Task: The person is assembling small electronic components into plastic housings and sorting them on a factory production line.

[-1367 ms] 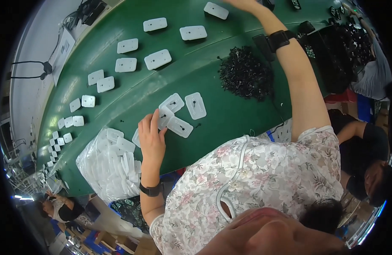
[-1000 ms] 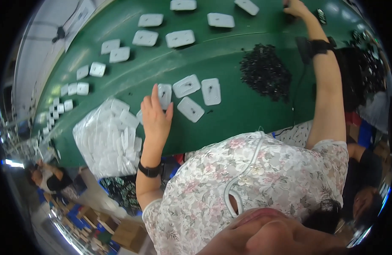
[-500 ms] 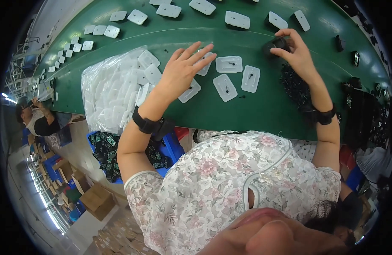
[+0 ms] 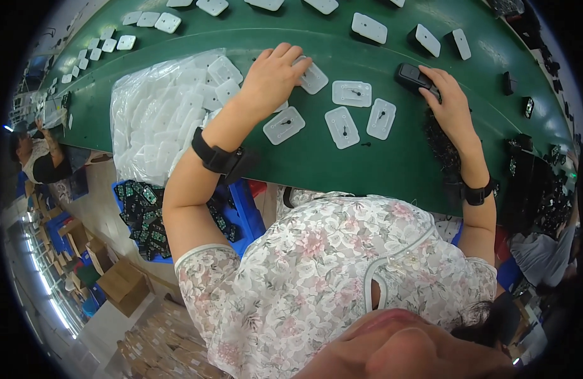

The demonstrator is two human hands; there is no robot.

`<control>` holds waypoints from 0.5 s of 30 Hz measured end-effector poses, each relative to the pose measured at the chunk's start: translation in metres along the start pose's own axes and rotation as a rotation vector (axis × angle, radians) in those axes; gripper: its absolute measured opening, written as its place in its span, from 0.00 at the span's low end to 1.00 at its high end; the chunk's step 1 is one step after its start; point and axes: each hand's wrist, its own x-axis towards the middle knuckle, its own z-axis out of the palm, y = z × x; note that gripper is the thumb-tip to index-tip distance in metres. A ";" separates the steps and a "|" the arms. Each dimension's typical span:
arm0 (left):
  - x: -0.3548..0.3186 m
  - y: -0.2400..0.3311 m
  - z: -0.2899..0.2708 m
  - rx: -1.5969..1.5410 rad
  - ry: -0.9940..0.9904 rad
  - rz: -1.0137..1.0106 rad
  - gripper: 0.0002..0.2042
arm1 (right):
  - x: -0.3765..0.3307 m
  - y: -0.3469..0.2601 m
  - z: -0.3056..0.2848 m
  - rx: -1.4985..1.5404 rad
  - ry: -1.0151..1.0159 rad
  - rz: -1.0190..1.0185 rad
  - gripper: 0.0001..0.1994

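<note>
**Operator:** I see the left hand [image 4: 272, 79] laid flat on the green worktop [image 4: 342, 167], fingers spread and open, fingertips pressing a white plastic tray [image 4: 312, 77]. It holds nothing; it only rests on that piece. The right hand [image 4: 448, 101] is closed around the end of a small black device [image 4: 412, 76], which lies on the worktop at the far right of the tray cluster.

**Supervisor:** How will those parts handle?

**Operator:** My judgement: the trays are thin moulded shells, very light, a little flexible and smooth, so they will likely skid under a flat palm. Four more lie between the hands [image 4: 351, 93], [image 4: 284, 125], [image 4: 340, 126], [image 4: 381, 118], each with a small dark part at its centre. Take a tray by its long edges, not the middle, or the small part may shift.

**Supervisor:** And the black device?

**Operator:** Rigid, compact, probably heavier than a tray. Pinch it across its narrow sides. Note the clear bag of spare trays [image 4: 162, 114] just beside the left wrist, and the heap of small black parts [image 4: 442, 145] under the right forearm; both snag easily.
</note>
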 end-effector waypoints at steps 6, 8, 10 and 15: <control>0.004 0.026 -0.001 -0.058 0.035 -0.334 0.17 | 0.026 -0.034 0.011 0.147 0.065 -0.094 0.20; -0.003 0.033 0.008 -0.162 0.008 -0.307 0.16 | 0.033 -0.040 0.013 0.190 0.088 -0.091 0.20; -0.009 0.035 0.011 -0.264 -0.016 -0.286 0.16 | 0.035 -0.043 0.015 0.229 0.087 -0.103 0.20; -0.009 0.024 0.009 -0.173 0.075 -0.334 0.16 | 0.035 -0.042 0.017 0.341 0.085 -0.106 0.19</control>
